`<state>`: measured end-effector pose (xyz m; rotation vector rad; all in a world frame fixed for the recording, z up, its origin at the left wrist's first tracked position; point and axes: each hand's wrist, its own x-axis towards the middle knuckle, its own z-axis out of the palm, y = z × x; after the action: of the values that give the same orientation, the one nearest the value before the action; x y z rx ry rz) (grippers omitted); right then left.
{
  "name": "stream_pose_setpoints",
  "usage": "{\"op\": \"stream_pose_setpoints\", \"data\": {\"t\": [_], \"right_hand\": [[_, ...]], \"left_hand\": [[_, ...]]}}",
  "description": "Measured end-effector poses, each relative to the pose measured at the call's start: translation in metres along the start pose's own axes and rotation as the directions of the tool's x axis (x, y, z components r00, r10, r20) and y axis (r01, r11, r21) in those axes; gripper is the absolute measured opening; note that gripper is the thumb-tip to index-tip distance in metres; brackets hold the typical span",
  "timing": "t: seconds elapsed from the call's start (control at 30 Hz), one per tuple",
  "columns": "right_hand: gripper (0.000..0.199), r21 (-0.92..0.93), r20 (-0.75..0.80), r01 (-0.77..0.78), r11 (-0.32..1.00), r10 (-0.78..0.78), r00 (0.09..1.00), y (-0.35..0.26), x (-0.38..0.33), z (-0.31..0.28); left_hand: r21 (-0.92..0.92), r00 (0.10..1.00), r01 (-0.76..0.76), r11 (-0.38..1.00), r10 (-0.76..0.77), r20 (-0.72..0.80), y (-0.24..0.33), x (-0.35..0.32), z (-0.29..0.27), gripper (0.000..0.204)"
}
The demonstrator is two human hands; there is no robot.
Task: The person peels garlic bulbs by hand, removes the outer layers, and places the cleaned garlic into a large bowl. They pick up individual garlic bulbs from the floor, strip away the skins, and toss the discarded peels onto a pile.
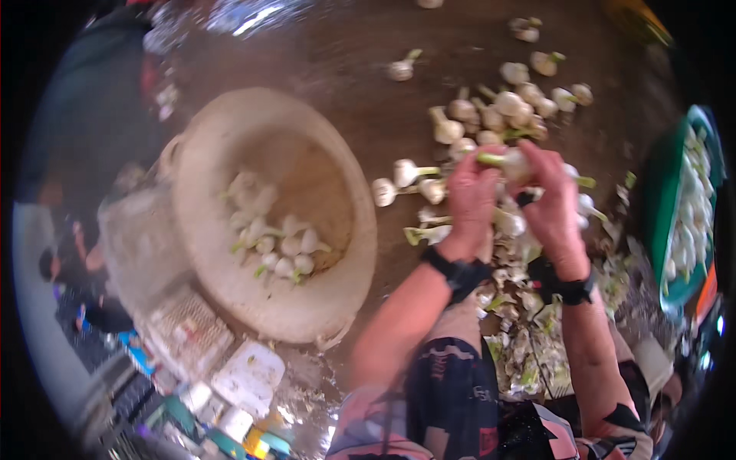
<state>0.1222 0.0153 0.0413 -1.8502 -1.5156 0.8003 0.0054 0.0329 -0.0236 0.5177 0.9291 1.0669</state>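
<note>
A white garlic bulb (516, 164) with a short green stem is held up between my two hands. My left hand (471, 190) is closed at its stem side, fingers bent against it. From the other side my right hand (550, 188) grips the bulb. A small black thing (526, 198) shows at the right palm; its kind is unclear. Just beyond my hands lies a pile of garlic bulbs (507, 103). Several more with stems (414, 172) lie left of my left hand. Black bands circle both wrists.
A large pale round tub (356, 192) with several garlic bulbs in it stands to the left. At the far right is a green basin (659, 238) full of white garlic. Peelings (533, 337) cover the ground beneath my forearms. White containers (247, 377) sit lower left, with people beyond.
</note>
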Motion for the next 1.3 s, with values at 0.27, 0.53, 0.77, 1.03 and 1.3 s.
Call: {"op": "stream_pose_setpoints", "data": {"t": [0.27,0.53,0.77,1.03,1.3], "right_hand": [[0.063,0.013,-0.115,0.12,0.993,-0.118,0.986,0.024,-0.05,0.024],[0.066,-0.185,-0.101,0.176,0.967,-0.196,0.975,0.002,-0.052,0.025],[0.044,0.703,0.618,-0.696,0.144,0.36,0.699,0.02,-0.022,-0.013],[0.041,0.202,0.101,0.062,0.977,-0.084,0.991,0.007,-0.038,-0.008],[0.045,0.984,0.162,-0.176,-0.002,0.395,0.904,0.041,-0.018,-0.033]], "left_hand": [[0.009,0.978,0.211,0.978,-0.211,-0.009,0.013,-0.022,-0.016,0.034],[0.156,0.985,0.156,0.975,-0.143,-0.094,0.017,-0.022,-0.019,0.024],[0.318,1.0,0.009,0.948,-0.008,-0.004,0.029,-0.02,-0.026,0.018],[0.23,0.975,0.171,0.958,-0.198,0.101,0.02,-0.025,-0.023,0.011],[0.51,0.888,0.138,0.849,-0.334,0.315,0.003,-0.029,-0.07,0.035]]}}
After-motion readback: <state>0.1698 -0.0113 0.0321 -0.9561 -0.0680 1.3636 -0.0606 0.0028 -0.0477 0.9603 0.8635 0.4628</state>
